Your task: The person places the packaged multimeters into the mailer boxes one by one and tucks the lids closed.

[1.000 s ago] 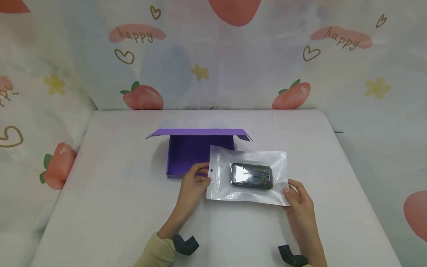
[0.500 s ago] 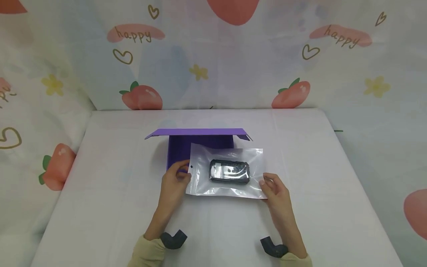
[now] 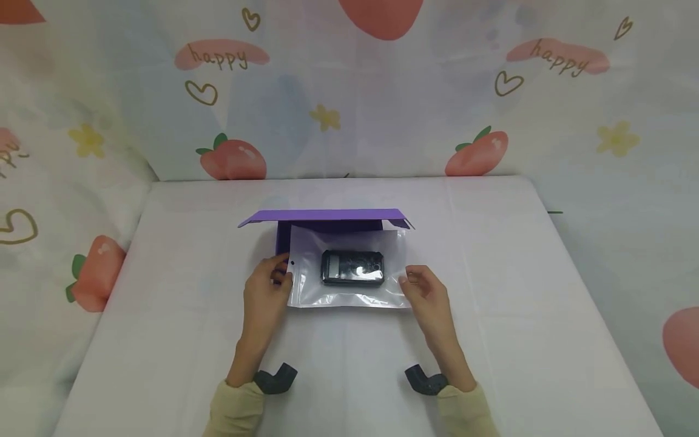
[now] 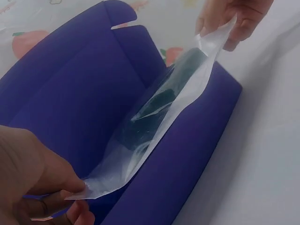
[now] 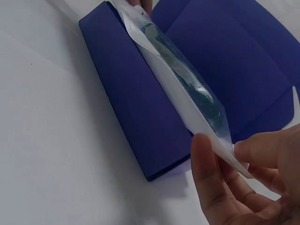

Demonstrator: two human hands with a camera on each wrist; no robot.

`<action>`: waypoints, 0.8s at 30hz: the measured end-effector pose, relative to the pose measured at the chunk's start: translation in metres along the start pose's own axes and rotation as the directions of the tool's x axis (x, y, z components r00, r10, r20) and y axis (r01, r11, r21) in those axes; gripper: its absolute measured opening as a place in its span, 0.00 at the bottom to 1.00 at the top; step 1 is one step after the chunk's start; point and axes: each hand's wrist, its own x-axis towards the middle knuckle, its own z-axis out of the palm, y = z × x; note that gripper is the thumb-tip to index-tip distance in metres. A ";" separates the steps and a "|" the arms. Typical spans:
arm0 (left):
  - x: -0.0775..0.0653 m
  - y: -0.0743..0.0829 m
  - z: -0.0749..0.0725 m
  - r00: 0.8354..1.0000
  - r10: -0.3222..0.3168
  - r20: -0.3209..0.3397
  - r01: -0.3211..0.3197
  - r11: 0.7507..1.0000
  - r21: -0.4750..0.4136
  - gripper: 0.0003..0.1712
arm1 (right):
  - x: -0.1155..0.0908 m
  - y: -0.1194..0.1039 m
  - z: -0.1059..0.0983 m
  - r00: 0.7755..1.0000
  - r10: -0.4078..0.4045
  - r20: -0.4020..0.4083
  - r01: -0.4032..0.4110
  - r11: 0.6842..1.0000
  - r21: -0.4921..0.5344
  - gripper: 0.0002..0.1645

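Note:
A clear-fronted, white-backed zip bag [image 3: 306, 291] with a dark, phone-like device [image 3: 352, 268] inside is stretched between both hands. My left hand [image 3: 264, 297] pinches its left end, the one with the small hang hole. At the opposite end, my right hand [image 3: 431, 303] pinches the edge between thumb and fingers. Below the bag stands a purple cardboard box [image 3: 283, 238], lid raised; the bag covers most of its opening in the head view. Both wrist views show the bag's lower edge right along the top of the box's front wall [image 4: 187, 136].
The raised lid [image 3: 327, 215] with side flaps leans up at the back of the box. A white-covered table [image 3: 519, 291] carries everything. Behind it hangs a printed backdrop [image 3: 382, 103]. Black bent wrist mounts [image 3: 275, 379] stick out from both sleeves.
Both hands have carried the bag left and away from the body, from the box's right side to squarely over its opening. The box has stayed in place.

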 end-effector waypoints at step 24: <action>0.030 -0.021 -0.002 0.987 0.086 -0.133 -0.057 0.977 0.203 0.14 | 0.032 -0.006 0.035 0.979 -0.187 -0.084 0.170 0.969 -0.180 0.12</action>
